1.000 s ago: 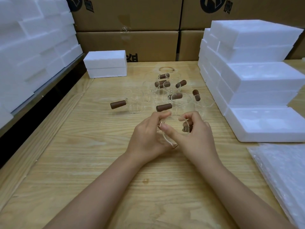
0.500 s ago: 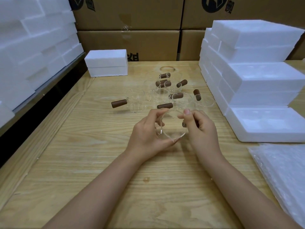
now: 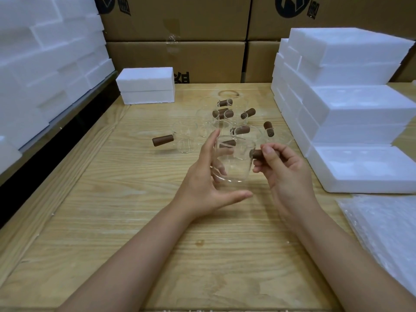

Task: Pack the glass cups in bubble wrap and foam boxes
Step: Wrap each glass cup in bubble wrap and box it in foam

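Brightness: pretty bright and even on my feed, soft light from above.
Shadows: faint, soft ones on the wooden table (image 3: 112, 199) under the left hand (image 3: 202, 183) and right hand (image 3: 286, 174).
Glare: foam boxes (image 3: 360, 104) nearly blown out white, bubble wrap (image 3: 382, 233) has a sheen.
Glass: the glass cup (image 3: 236, 167) barely reads for me, just thin rim highlights.
Edges: wide-angle bending, foam stack (image 3: 45, 64) on the left looks smeary.

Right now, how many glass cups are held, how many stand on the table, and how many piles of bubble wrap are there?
Glass cup held by the right hand: 1
Glass cups on the table: 8, counted by brown handles; two overlap, so not certain
Bubble wrap pile: 1
Total: 10
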Demonstrator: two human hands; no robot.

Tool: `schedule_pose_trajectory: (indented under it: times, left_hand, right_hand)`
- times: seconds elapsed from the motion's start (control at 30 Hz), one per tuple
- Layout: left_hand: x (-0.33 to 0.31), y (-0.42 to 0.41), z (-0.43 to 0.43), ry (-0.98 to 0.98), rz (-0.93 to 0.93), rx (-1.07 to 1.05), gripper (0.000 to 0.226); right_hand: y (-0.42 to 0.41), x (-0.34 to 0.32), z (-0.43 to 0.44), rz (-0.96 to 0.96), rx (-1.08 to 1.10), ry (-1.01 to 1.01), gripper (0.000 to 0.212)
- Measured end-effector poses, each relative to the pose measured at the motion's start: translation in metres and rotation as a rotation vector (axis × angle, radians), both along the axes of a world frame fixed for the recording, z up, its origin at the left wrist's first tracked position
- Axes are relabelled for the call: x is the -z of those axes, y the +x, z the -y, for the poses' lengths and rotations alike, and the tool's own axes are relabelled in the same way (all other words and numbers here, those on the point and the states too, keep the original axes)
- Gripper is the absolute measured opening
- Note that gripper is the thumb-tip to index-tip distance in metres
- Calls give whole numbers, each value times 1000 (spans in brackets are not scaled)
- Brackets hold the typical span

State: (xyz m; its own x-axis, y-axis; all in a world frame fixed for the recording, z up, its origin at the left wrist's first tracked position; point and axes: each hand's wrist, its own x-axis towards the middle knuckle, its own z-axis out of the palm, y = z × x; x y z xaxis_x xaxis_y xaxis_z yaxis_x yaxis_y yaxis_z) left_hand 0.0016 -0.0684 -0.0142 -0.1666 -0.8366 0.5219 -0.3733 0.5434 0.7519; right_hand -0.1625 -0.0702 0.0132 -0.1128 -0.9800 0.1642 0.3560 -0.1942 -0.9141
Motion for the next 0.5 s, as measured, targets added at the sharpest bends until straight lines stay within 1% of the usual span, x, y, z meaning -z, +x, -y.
schedule_pose_trajectory:
  times: [0.07,0.1,0.2,0.27,0.37,0.43,0.5]
  left_hand:
    - [2,0,0,-40,63,-16,121]
    - [3,0,0,-70,82,-41,118]
    - [0,-1,-1,-211,164,-140,102]
    - [-1,-2,-1,-290,225,-163,94]
    - [-3,-3,0,-278,220,-108,85]
    - [-2,-3,1,-352,229,-109,72]
    - [-3,-4,2,-376,233,-131,66]
  right_hand:
    - [0,-3,0,-1,3,29,20]
    - [0,-3,0,-13,8,42,21]
    - [2,-3,-2,-52,29,76,24]
    - [4,-2,-2,-121,46,118,25]
    - [6,1,-4,-189,64,210,31]
    - [6,2,-6,-212,76,254,35]
    - [6,1,-8,-269,107,264,37]
